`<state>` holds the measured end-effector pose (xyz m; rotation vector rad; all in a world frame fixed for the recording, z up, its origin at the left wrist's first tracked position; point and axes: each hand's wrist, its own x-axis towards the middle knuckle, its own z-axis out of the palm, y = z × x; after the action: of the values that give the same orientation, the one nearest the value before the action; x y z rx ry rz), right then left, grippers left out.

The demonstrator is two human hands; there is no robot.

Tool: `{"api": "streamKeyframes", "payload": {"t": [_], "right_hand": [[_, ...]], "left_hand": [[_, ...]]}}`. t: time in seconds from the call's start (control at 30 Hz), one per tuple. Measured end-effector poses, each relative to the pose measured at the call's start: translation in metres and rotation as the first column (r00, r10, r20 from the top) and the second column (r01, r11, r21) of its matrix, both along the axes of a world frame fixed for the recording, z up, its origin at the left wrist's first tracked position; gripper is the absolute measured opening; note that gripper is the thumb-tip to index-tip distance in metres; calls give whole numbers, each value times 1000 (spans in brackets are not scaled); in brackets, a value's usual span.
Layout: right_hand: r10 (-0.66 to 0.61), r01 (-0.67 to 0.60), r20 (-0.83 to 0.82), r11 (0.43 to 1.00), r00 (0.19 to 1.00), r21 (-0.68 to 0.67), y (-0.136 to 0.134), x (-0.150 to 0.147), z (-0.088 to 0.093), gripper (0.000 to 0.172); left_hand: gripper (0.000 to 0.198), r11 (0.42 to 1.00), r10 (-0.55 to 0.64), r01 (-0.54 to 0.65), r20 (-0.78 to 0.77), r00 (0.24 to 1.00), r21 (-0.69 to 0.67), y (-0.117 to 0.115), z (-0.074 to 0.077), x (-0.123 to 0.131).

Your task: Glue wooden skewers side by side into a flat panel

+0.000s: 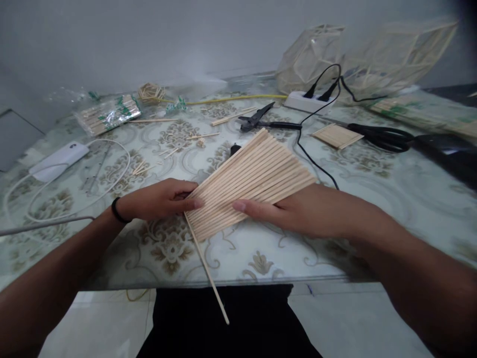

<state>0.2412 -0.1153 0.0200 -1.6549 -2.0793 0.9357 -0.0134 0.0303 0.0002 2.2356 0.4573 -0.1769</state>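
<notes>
A flat panel of wooden sticks (253,179) laid side by side lies slanted on the table, just in front of me. My left hand (160,199) rests at its near left corner, fingers pressed together on the stick ends. My right hand (298,211) lies flat on the panel's lower right edge, fingers stretched out over the sticks. One long single stick (208,273) runs under the panel's near end and pokes out past the table's front edge. A black band sits on my left wrist.
Black pliers (261,119), black scissors (380,135), a small stick panel (336,135) and a white power strip (303,101) with black cables lie beyond. Stick-frame lanterns (372,59) stand at the back right. A stick packet (106,115) and white device (59,160) lie at left.
</notes>
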Motion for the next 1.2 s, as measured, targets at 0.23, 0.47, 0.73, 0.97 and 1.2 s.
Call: {"api": "streamKeyframes", "payload": {"t": [0.23, 0.47, 0.73, 0.97, 1.2], "right_hand": [[-29, 30, 27, 999, 999, -29, -2, -2, 3, 62], [-39, 40, 19, 998, 999, -46, 0, -1, 0, 65], [-25, 26, 17, 999, 1000, -41, -1, 1, -1, 65], [-31, 32, 41, 999, 999, -42, -1, 0, -3, 67], [-54, 61, 77, 994, 996, -92, -1, 1, -3, 73]], "left_hand": [[41, 1000, 11, -11, -9, 1000, 12, -1, 1, 0], [41, 1000, 11, -11, -12, 1000, 22, 0, 0, 0], [40, 1000, 13, -12, -17, 1000, 28, 0, 1, 1], [43, 1000, 24, -23, -22, 999, 20, -1, 1, 0], [40, 1000, 18, -18, -17, 1000, 26, 0, 0, -1]]}}
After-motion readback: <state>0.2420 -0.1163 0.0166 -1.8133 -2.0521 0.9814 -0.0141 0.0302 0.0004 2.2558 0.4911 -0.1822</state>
